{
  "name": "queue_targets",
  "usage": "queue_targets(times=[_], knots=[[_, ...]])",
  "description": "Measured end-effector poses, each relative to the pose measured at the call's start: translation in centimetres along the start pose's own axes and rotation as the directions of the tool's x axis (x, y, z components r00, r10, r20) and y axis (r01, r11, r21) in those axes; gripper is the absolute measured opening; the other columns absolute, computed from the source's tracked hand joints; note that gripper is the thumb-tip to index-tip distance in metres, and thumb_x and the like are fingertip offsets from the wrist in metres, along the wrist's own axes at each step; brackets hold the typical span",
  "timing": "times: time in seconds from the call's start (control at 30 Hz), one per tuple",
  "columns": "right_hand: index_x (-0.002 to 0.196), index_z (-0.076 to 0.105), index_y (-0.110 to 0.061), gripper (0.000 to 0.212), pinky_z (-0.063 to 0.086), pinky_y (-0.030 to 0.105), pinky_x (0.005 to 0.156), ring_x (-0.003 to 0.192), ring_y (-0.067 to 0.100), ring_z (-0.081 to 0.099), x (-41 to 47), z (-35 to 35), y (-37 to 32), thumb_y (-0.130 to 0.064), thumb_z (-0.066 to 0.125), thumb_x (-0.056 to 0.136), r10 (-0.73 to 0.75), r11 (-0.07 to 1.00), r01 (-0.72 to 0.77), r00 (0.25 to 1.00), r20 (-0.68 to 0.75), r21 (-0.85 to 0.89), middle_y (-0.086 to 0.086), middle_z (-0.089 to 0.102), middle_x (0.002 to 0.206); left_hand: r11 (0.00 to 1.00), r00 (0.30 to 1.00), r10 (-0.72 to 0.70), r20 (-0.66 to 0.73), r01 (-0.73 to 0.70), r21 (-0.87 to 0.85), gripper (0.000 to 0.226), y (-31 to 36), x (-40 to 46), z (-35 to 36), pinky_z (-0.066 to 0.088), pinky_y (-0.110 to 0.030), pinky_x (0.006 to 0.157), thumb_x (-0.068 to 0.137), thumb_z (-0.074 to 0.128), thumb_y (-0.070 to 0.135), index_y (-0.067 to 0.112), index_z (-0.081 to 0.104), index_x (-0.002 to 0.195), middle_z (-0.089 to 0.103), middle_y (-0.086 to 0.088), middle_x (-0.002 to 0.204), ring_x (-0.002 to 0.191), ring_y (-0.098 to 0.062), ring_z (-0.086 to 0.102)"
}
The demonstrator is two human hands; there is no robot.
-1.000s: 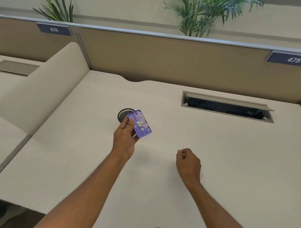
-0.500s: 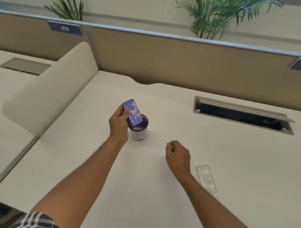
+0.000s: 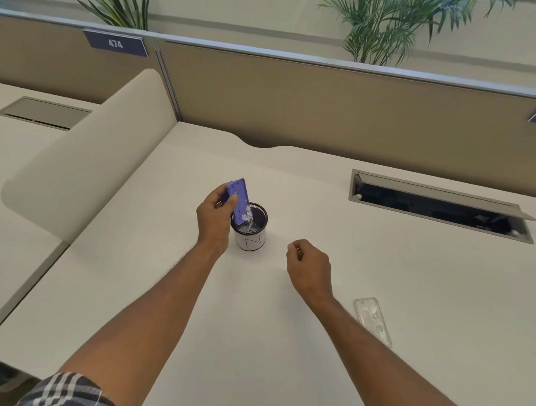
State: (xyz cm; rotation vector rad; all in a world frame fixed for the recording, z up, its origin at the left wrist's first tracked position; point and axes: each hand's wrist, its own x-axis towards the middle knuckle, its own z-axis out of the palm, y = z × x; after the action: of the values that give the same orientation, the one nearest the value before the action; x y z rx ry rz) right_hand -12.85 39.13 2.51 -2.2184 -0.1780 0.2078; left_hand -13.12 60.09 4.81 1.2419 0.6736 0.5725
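Observation:
My left hand (image 3: 214, 219) grips a flat purple tray (image 3: 240, 202) and holds it tilted steeply over a small mesh cup (image 3: 251, 232) with a white label. Small white pieces (image 3: 247, 215) slide off the tray's lower end into the cup. The cup stands on the white desk (image 3: 409, 283) near its middle. My right hand (image 3: 310, 266) hovers to the right of the cup with its fingers curled; something small may sit between thumb and finger, too small to tell. A clear plastic lid (image 3: 372, 320) lies flat on the desk, right of my right forearm.
An open cable hatch (image 3: 436, 205) is set in the desk at the back right. A beige partition wall (image 3: 325, 104) runs along the back, with a rounded side divider (image 3: 88, 169) at the left. Plants stand behind the wall.
My left hand carried the purple tray over the cup and tipped it steeper; the white pieces now pour into the cup. My right hand stayed curled. The view shifted left, showing the clear lid.

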Motion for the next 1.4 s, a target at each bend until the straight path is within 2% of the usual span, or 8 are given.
queue_targets(times=[0.13,0.33,0.47,0.53,0.63,0.77,0.83,1.4], knots=[[0.083,0.065,-0.023,0.019,0.049,0.030,0.061,0.059,0.009,0.055,0.4,0.2,-0.5,-0.028,0.049,0.091,-0.008,1.000,0.008,1.000,-0.004,0.025,-0.010,0.061,0.060,0.999,1.000,0.020,0.006,-0.020,0.041,0.039,-0.1,0.0,-0.3,0.058,-0.019,0.082,0.093,0.065,-0.002,0.004,0.064,0.132,0.070,-0.006,0.121,0.099,-0.006,0.069],[0.082,0.064,-0.024,0.019,0.050,0.030,0.061,0.062,0.011,0.058,0.7,0.4,-1.1,-0.028,0.048,0.090,-0.019,0.999,0.019,1.000,0.003,0.038,-0.009,0.062,0.062,0.999,1.000,0.021,0.016,-0.022,0.033,0.035,0.1,0.1,-0.2,0.057,-0.019,0.082,0.093,0.065,-0.004,0.008,0.067,0.125,0.073,0.003,0.112,0.099,-0.007,0.069],[0.081,0.063,-0.024,0.018,0.049,0.031,0.062,0.065,0.013,0.058,1.1,0.8,-1.7,-0.026,0.048,0.090,-0.078,0.997,0.077,0.996,0.043,0.032,-0.008,0.064,0.065,1.000,1.000,0.015,-0.006,-0.015,0.003,0.039,0.1,0.1,-0.4,0.056,-0.041,0.100,0.093,0.065,-0.004,0.004,0.064,0.131,0.069,-0.012,0.127,0.118,-0.030,0.064],[0.087,0.067,-0.023,0.020,0.048,0.032,0.067,0.074,0.016,0.060,1.8,1.3,-2.2,-0.023,0.048,0.092,-0.145,0.989,0.145,0.987,0.069,0.004,-0.007,0.067,0.076,1.000,1.000,0.007,-0.006,-0.007,-0.004,0.039,0.2,0.2,-0.4,0.052,-0.051,0.106,0.094,0.064,-0.004,0.003,0.064,0.132,0.067,-0.016,0.130,0.121,-0.033,0.063],[0.120,0.068,-0.020,0.033,0.043,0.027,0.080,0.102,0.020,0.058,2.9,2.0,-3.2,-0.013,0.047,0.095,-0.254,0.962,0.265,0.958,0.133,-0.066,0.003,0.064,0.109,1.000,1.000,0.000,0.003,0.000,0.001,0.038,0.5,0.1,-0.6,0.050,-0.055,0.107,0.095,0.063,-0.003,0.003,0.063,0.133,0.066,-0.019,0.132,0.118,-0.030,0.063],[0.141,0.052,-0.027,0.059,0.040,0.044,0.105,0.141,0.032,0.027,4.4,3.0,-4.4,-0.001,0.051,0.087,-0.339,0.882,0.406,0.899,0.277,-0.237,0.013,0.037,0.150,1.000,1.000,0.008,0.009,-0.008,0.012,0.038,0.9,-0.2,-0.4,0.051,-0.057,0.106,0.095,0.064,-0.001,0.004,0.063,0.133,0.065,-0.020,0.134,0.126,-0.038,0.060],[0.144,0.046,-0.032,0.069,0.033,0.049,0.109,0.147,0.033,0.013,4.9,3.1,-4.9,-0.001,0.055,0.083,-0.342,0.840,0.444,0.879,0.332,-0.312,0.014,0.026,0.157,1.000,1.000,0.010,0.014,-0.010,0.015,0.038,1.1,-0.4,-0.4,0.051,-0.057,0.105,0.095,0.064,0.000,0.003,0.063,0.133,0.066,-0.020,0.133,0.125,-0.039,0.060],[0.134,0.061,-0.020,0.058,0.042,0.047,0.105,0.146,0.034,0.019,5.8,2.5,-5.5,0.005,0.059,0.082,-0.481,0.759,0.580,0.806,0.345,-0.296,0.019,0.034,0.152,1.000,1.000,-0.010,0.001,0.010,-0.021,0.037,0.7,-0.8,0.1,0.052,-0.058,0.104,0.095,0.064,0.001,0.006,0.064,0.132,0.066,-0.018,0.133,0.125,-0.038,0.061]])
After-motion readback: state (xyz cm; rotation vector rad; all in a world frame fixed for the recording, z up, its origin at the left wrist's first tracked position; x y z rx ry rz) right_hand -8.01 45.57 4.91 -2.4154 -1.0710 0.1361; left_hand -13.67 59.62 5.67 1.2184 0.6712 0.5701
